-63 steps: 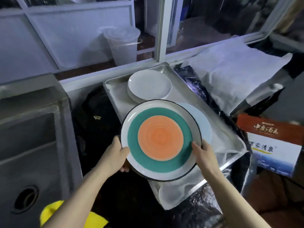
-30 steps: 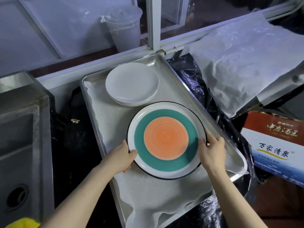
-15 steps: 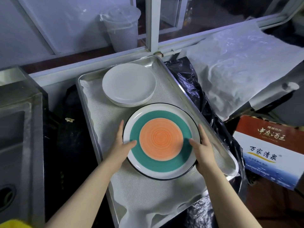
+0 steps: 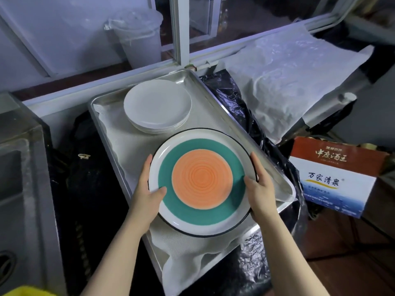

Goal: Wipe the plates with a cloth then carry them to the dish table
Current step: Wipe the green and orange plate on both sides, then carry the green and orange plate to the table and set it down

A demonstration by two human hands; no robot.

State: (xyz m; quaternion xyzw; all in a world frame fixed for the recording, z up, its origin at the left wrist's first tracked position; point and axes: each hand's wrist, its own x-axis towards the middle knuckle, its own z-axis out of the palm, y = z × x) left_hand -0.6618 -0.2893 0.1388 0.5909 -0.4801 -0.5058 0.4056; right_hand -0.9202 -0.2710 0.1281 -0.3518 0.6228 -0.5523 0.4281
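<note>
Both hands still grip the big plate [image 4: 202, 180] by its rim: left hand [image 4: 147, 195] and right hand [image 4: 259, 189] each curl a thumb over the top. Since a moment ago it has shifted slightly nearer the person, over the tray [image 4: 213, 97], with the stack of white plates [image 4: 157, 106] just beyond the fingertips.

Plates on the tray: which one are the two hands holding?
The big plate with the orange centre and green ring, held by the left hand and right hand. The plain white plates are stacked behind it, untouched.
</note>
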